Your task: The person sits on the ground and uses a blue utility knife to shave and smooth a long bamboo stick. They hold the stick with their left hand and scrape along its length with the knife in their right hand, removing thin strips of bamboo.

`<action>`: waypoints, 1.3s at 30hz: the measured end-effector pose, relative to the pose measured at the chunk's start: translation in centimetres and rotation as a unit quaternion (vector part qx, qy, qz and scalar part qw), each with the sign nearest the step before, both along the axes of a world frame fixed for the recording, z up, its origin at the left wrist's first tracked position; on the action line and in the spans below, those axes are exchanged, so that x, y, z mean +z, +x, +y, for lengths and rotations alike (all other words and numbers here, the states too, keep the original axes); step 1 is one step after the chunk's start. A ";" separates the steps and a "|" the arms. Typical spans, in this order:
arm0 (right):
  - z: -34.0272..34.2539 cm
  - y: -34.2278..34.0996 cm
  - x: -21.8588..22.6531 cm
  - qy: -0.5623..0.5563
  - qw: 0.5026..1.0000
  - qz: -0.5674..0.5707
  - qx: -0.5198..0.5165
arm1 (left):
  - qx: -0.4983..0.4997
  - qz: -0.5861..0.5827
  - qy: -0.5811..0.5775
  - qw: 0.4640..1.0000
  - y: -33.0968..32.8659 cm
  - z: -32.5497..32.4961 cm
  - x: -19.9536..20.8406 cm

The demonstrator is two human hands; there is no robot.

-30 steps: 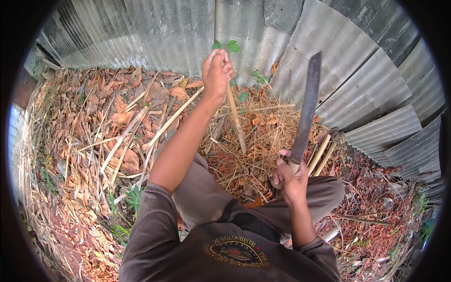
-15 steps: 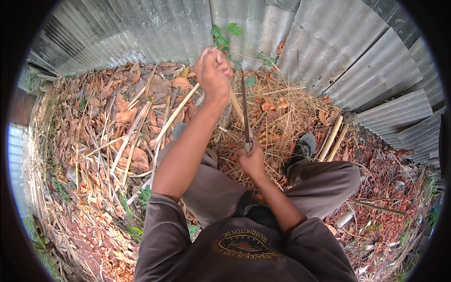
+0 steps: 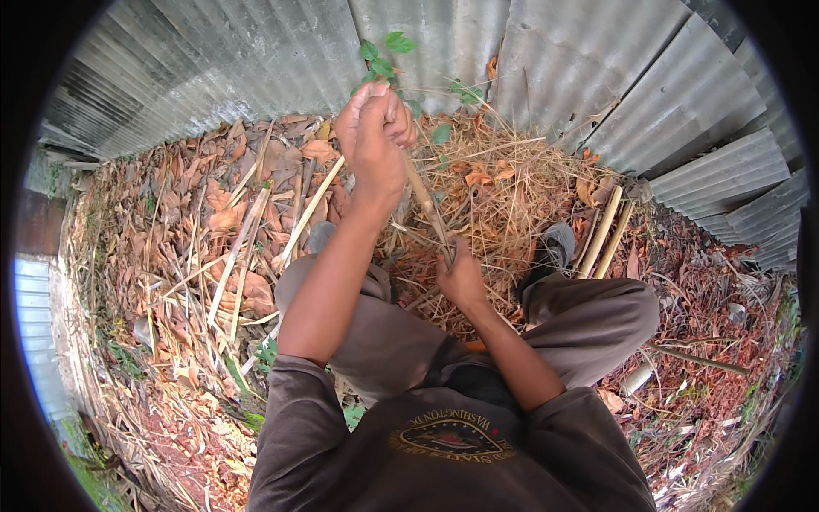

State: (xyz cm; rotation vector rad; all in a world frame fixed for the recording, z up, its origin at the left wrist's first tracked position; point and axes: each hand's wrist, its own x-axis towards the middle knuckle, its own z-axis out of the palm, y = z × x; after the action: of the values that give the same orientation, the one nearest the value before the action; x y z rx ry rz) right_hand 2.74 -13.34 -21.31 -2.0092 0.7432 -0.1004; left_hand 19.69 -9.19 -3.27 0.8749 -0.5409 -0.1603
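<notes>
My left hand (image 3: pixel 374 141) is raised in front of me, fingers wrapped round the top of a pale bamboo stick (image 3: pixel 423 194). The stick slants down and to the right toward my right hand (image 3: pixel 461 276). That hand is closed on a knife, whose handle is mostly hidden in the fist. Only a narrow dark part of the knife blade (image 3: pixel 448 247) shows, close against the stick's lower end; whether it cuts in cannot be made out. Beneath both hands, shavings and dry straw (image 3: pixel 495 183) lie between my bent legs.
A corrugated metal fence (image 3: pixel 426 51) runs along the far side, with a small green plant (image 3: pixel 381 64) before it. Dry leaves (image 3: pixel 226 218) and split strips (image 3: pixel 239 247) cover the ground at left. Two bamboo pieces (image 3: pixel 604 230) lie beyond my right shoe (image 3: pixel 556 243).
The long dark blade stood apart on the stick's right side; now it is close along the stick, with little of it showing. Both hands keep their grips, and the view has shifted slightly.
</notes>
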 end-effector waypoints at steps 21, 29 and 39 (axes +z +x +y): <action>2.3 7.4 -4.8 0.045 0.998 -0.031 -0.022 | -0.040 0.028 0.230 0.972 4.6 1.0 -1.0; 2.3 9.6 -3.7 0.518 0.851 -0.010 -0.084 | -0.004 0.030 0.174 0.984 5.4 2.1 -1.6; 5.3 9.8 0.5 0.068 0.995 -0.071 0.008 | 0.177 0.099 0.114 0.973 6.1 3.4 -2.0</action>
State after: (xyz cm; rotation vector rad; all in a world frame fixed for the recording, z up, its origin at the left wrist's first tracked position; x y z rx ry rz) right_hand 12.53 -8.04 -20.84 -1.8576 0.6258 -0.1773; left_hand 25.84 -5.77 -5.30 1.1505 -0.1753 0.0176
